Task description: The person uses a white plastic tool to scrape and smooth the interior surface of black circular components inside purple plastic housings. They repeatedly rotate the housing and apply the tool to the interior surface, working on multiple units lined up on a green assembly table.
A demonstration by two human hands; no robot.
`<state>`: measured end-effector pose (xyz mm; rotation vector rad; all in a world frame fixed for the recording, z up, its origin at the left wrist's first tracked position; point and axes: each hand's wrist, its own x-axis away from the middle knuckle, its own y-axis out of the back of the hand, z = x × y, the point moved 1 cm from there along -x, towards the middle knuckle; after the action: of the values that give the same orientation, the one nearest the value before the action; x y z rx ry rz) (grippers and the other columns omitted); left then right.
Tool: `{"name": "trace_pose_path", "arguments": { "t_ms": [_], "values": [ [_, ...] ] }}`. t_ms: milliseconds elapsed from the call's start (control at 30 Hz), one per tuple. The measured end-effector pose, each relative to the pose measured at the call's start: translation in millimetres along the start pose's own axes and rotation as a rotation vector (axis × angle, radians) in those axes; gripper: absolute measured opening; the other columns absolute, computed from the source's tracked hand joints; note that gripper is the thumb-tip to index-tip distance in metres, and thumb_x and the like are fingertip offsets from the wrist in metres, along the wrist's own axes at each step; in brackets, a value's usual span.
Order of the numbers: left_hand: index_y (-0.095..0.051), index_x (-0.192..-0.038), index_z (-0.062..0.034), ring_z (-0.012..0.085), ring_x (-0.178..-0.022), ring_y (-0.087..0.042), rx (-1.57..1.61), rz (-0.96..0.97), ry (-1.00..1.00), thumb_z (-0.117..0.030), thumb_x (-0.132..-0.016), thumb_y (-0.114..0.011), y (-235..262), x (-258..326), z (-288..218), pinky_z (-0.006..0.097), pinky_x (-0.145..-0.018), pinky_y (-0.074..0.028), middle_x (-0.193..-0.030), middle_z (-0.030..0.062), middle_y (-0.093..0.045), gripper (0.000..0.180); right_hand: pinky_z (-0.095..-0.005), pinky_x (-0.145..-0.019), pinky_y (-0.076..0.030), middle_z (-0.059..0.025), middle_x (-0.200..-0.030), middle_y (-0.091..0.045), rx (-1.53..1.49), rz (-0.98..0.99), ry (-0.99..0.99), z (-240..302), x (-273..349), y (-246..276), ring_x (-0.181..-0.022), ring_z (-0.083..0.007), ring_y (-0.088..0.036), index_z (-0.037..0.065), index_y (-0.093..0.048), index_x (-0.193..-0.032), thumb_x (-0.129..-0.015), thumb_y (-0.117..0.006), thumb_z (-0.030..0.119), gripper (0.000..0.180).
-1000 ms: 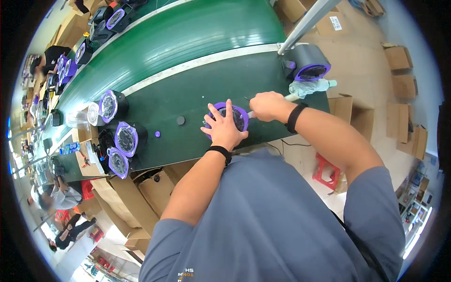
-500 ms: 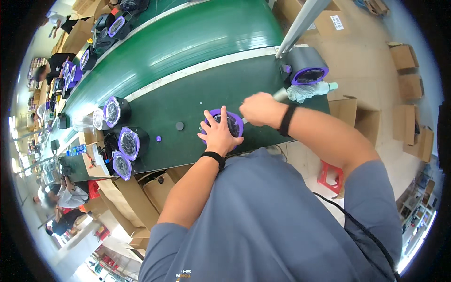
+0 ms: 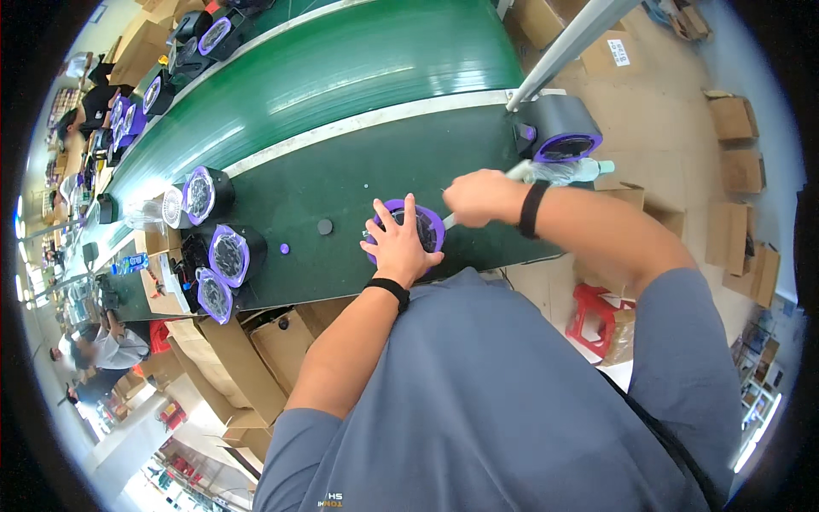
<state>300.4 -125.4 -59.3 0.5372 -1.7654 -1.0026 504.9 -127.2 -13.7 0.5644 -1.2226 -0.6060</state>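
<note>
My left hand [image 3: 399, 246] lies with fingers spread over a purple-rimmed round unit [image 3: 438, 229] near the bench's front edge, pressing it from above. Its dark middle shows between my fingers. Just right of it, my right hand [image 3: 480, 198] is closed in a fist around a pale, narrow bar-like tool [image 3: 519, 170]. One end sticks out past the far side of the fist, while the other end points at the unit's right rim. The tool's exact kind cannot be made out. A small black round piece [image 3: 325, 226] and a small purple piece [image 3: 285, 249] lie left of the unit.
Several film-covered purple-rimmed units [image 3: 229, 256] stand on the left. At the far right corner are a dark purple-rimmed housing [image 3: 563, 128], a clear bottle [image 3: 589, 170] and a metal post [image 3: 563, 51]. Beyond runs a green conveyor belt [image 3: 384, 60]. Cardboard boxes [image 3: 230, 358] sit below the bench.
The view has shifted slightly. My right fist with the tool sits a little farther right from the unit; my left hand stays spread on it.
</note>
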Motion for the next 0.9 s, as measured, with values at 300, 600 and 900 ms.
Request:
{"name": "trace_pose_path", "arguments": {
  "t_ms": [300, 600, 900],
  "values": [
    [-0.023, -0.173, -0.0328, 0.0628, -0.149, -0.033, -0.041, -0.011, -0.076, -0.047, -0.061, -0.102, 7.0, -4.5, -6.1, 0.084, -0.106, -0.04, -0.175, 0.0338, -0.01, 0.138, -0.0428, -0.062, -0.057, -0.0115, -0.079, -0.076, -0.249, 0.296, 0.115, -40.5, -55.6, -10.4, -0.066, -0.0243, -0.071, 0.001, -0.082, -0.09, -0.089, -0.083, 0.033, 0.032],
    [-0.017, -0.174, -0.0448, 0.0643, -0.149, -0.034, 0.001, 0.033, 0.006, -0.048, -0.058, -0.105, 15.4, 7.9, 1.0, 0.081, -0.104, -0.047, -0.175, 0.0356, -0.006, 0.145, -0.0487, -0.084, -0.063, -0.0164, -0.114, -0.081, 0.188, 0.174, 0.03, -7.5, 3.5, 46.7, -0.105, -0.0359, -0.079, 0.005, -0.083, -0.107, -0.092, -0.068, 0.017, 0.025],
    [-0.015, -0.174, -0.0441, 0.0608, -0.143, -0.041, 0.023, 0.041, -0.032, -0.044, -0.053, -0.108, 15.0, 5.0, 7.1, 0.076, -0.101, -0.053, -0.172, 0.0366, -0.012, 0.152, -0.0504, -0.085, -0.059, -0.0092, -0.1, -0.081, -0.121, 0.11, 0.012, -58.8, 6.8, 4.6, -0.1, -0.0339, -0.077, 0.019, -0.085, -0.105, -0.102, -0.067, 0.042, 0.03]
  ]
}}
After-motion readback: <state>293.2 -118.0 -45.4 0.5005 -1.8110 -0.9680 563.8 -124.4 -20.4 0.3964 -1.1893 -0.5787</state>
